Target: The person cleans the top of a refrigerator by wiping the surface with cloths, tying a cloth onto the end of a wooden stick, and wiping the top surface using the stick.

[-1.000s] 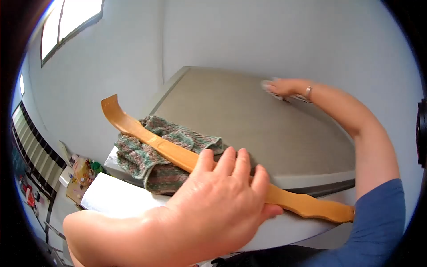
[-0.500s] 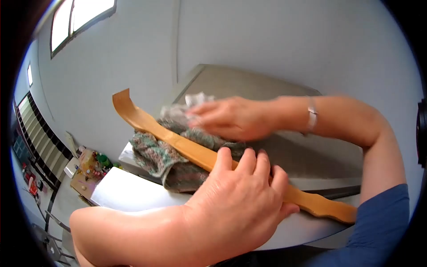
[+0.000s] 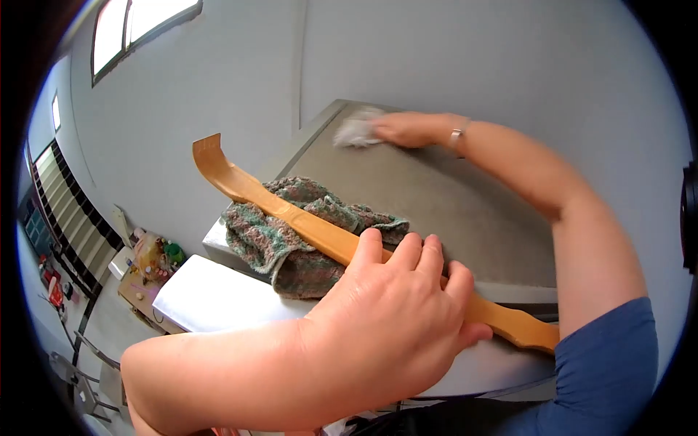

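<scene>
My left hand point(image 3: 396, 312) presses down with its fingers curled over a wooden back scratcher point(image 3: 313, 225). The scratcher's bent, toothed end points up to the far left, and its wavy handle runs to the right under my hand. Beneath its middle lies a rumpled green and brown patterned towel point(image 3: 254, 236). Farther off, my right hand point(image 3: 411, 129) reaches to the back corner of a dusty grey-brown top surface point(image 3: 451, 211). Its fingers, somewhat blurred, hold a crumpled whitish cloth point(image 3: 358, 129) against that surface; whether it is cloth or tissue I cannot tell.
A pale wall point(image 3: 436, 58) stands behind the surface. The front edge has a white, glossy face point(image 3: 218, 294). Down on the left are a small table point(image 3: 134, 294) with bags and bottles, and metal chairs point(image 3: 91, 392). A window point(image 3: 138, 29) is high on the left.
My right hand has swept away from me with the whitish cloth, from beside the towel to the far corner. My left hand stays on the back scratcher; the view has shifted slightly.
</scene>
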`<state>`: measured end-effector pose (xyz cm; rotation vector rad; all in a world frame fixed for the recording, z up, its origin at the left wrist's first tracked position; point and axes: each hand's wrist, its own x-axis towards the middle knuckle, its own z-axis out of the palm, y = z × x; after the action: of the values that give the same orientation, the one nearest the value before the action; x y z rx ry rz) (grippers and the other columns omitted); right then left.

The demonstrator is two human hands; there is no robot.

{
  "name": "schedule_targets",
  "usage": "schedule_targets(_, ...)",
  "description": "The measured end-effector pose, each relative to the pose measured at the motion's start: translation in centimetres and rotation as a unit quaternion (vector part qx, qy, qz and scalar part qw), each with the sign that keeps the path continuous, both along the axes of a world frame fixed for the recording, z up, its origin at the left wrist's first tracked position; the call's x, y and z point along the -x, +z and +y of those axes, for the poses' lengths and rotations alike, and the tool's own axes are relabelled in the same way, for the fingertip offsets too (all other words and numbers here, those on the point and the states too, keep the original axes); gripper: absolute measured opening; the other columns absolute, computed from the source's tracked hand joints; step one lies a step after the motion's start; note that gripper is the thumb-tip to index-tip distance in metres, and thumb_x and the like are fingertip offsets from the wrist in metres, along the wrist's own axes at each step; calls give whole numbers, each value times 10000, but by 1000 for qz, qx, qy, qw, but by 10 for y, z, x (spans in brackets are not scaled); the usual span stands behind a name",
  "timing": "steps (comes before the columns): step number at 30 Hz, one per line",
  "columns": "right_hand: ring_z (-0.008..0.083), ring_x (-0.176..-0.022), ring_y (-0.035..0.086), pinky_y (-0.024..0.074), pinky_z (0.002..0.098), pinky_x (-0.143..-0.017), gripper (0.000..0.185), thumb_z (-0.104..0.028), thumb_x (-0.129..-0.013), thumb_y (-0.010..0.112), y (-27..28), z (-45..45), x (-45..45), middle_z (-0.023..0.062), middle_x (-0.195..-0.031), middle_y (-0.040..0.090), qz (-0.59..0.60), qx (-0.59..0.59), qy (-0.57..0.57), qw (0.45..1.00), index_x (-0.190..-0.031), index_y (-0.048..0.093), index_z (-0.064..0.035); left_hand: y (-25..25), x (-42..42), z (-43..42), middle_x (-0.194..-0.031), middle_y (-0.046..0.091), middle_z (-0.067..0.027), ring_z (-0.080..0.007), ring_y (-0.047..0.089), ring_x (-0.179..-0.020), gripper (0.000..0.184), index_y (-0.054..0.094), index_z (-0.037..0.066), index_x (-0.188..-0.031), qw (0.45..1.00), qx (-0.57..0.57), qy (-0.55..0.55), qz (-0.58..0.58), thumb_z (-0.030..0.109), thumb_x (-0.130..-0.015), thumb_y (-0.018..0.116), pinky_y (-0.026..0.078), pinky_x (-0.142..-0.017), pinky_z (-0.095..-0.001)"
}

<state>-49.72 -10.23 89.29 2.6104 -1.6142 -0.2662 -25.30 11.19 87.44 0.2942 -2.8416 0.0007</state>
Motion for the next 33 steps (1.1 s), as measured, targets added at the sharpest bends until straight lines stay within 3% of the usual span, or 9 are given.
schedule_targets(4, 320, -1088, 441, 315, 394, -949, 400, -267, -898, 235, -38, -12, 99, 186, -1134, 498, -54, 154, -33, 986, -1084, 513, -47, -6, 1, -8, -882, 488, -199, -314, 489, -843, 412, 462, -53, -912, 1000, 16, -12, 6, 348, -826, 504, 373, -706, -395)
schedule_targets(5, 303, -1125, 418, 296, 382, -969, 408, -276, -899, 240, -4, 32, 38, 184, -1169, 477, -13, 3, -131, 991, -1152, 480, -63, -5, 0, -7, -893, 491, -204, -321, 490, -857, 419, 466, -56, -917, 1000, 16, -5, 6, 350, -823, 508, 373, -720, -398)
schedule_targets(9, 284, -1222, 304, 283, 367, -989, 387, -319, -912, 282, 4, 117, -64, 108, -1308, 365, -104, 25, 115, 988, -1241, 415, -166, -1, -1, -1, -952, 495, -228, -348, 486, -928, 451, 478, -65, -942, 1000, 3, 1, 7, 362, -807, 525, 368, -783, -415)
schedule_targets(13, 347, -1056, 458, 395, 385, -879, 315, -219, -887, 405, -8, 192, -21, 184, -1217, 424, -142, 66, 207, 966, -1180, 481, -133, 3, -2, -4, -1010, 490, -253, -356, 485, -962, 458, 480, -66, -941, 1000, -5, 17, -24, 362, -793, 550, 365, -815, -417)
schedule_targets(18, 221, -1109, 452, 336, 309, -956, 293, -108, -871, 406, 1, 270, 119, 91, -1212, 460, -163, 27, -225, 960, -1147, 502, -98, 4, 1, -2, -1022, 492, -278, -387, 484, -982, 468, 478, -74, -945, 999, 20, 16, -46, 360, -790, 560, 374, -834, -429)
schedule_targets(21, 225, -1054, 475, 350, 315, -903, 392, -349, -912, 315, 14, 246, 127, 107, -1073, 541, -166, -59, -415, 893, -1104, 508, -67, 7, 2, -1, -1030, 492, -283, -397, 481, -993, 475, 478, -75, -958, 998, 19, 21, -52, 361, -788, 561, 376, -843, -434)
schedule_targets(23, 222, -872, 506, 385, 354, -771, 489, -475, -895, 268, 3, 208, 121, 85, -933, 564, -146, -10, -264, 953, -982, 527, -69, 6, 3, 2, -1040, 489, -280, -396, 477, -1003, 474, 481, -70, -964, 998, 25, 13, -60, 362, -788, 561, 374, -849, -431)
schedule_targets(27, 334, -1001, 480, 394, 372, -850, 344, -305, -875, 420, -14, 187, 36, 177, -1115, 486, -91, 169, -31, 981, -1142, 507, -106, 5, 4, 6, -1073, 482, -263, -389, 468, -1018, 493, 487, -52, -992, 1000, 20, 4, 12, 379, -770, 578, 364, -863, -424)
schedule_targets(33, 336, -926, 517, 427, 390, -786, 283, -204, -872, 417, -9, 298, 100, 163, -1060, 522, -104, 170, -55, 978, -1091, 526, -62, 11, 9, -6, -1111, 454, -258, -381, 440, -1055, 593, 462, -41, -1056, 998, 39, 38, -44, 429, -725, 605, 330, -903, -445)
